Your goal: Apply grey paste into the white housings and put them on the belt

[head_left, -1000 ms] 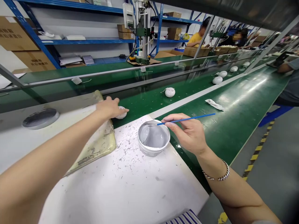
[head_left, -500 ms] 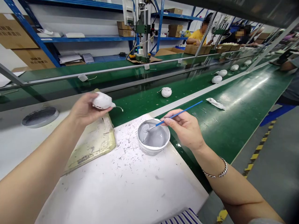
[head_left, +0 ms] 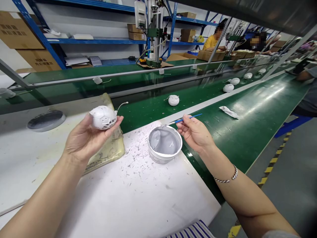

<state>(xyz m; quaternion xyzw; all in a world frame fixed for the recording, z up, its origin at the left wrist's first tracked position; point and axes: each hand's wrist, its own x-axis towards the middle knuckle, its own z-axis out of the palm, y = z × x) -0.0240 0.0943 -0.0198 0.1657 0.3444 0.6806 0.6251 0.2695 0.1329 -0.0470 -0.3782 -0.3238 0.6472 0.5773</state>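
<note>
Presently the left hand (head_left: 83,142) cradles a perforated white shell (head_left: 102,117), wired end pointing toward the right hand (head_left: 195,132) pinching a blue brush (head_left: 185,119).

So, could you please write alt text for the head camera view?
A person's left hand cradles a white perforated ball with a wire lead, while the right hand holds a thin blue brush beside a white tub of grey paste. A green conveyor belt runs behind.

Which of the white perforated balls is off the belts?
The ball cupped in the left hand, held up with its cord sticking out. The others, like the ball nearest it, lie on the green belts.
</note>
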